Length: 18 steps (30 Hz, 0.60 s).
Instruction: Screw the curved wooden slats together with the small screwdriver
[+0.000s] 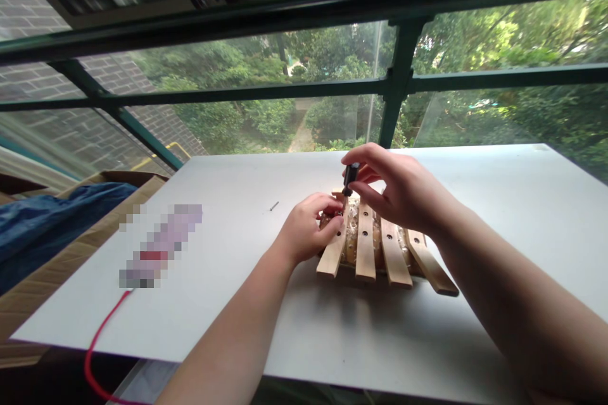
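Wooden drilled slats [365,247] fanned; left hand [308,229] grips one, right hand [403,193] pinches black tool [350,177].

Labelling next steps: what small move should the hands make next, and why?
Probably lower the black tool in the right hand straight down onto the leftmost slat: its tip hangs just above that slat's top end, which the left hand holds steady.

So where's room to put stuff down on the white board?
Bare: the board right of the slats, and the far strip by the window. Near the left hand lies only a screw. Crowded: the middle, with slats and right hand holding a tool.
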Available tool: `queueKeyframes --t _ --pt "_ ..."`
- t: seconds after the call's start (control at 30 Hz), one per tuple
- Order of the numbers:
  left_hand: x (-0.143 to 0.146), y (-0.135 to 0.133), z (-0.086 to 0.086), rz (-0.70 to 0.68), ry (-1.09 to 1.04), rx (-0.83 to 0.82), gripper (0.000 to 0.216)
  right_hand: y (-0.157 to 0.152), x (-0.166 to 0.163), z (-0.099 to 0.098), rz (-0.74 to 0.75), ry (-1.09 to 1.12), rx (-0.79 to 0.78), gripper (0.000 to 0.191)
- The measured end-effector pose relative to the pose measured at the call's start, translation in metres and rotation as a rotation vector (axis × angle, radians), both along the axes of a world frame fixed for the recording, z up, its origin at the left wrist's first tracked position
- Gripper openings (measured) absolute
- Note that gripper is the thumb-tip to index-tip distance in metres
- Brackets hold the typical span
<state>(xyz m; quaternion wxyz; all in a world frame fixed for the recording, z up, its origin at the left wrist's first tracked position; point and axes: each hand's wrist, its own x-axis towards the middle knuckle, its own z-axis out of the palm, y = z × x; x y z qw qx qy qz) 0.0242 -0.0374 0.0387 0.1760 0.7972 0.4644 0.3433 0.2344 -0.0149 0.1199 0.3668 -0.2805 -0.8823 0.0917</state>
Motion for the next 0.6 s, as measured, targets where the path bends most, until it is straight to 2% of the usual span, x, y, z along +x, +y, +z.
queueKeyframes --t 0.17,0.47,0.6 --pt "-0.0002 0.0008 -0.0022 0.004 -0.086 -0.037 0.014 0.0008 0.0002 0.0008 0.005 0.001 0.014 0.037" --pt "0.0022 0.0035 -0.0041 0.088 -0.063 0.023 0.009 0.0016 -0.0009 -0.0006 0.006 0.010 0.027 0.039" --pt "0.0013 0.0034 -0.0057 0.051 -0.098 0.019 0.006 0.0011 -0.0002 -0.0007 0.003 0.011 0.020 0.039"
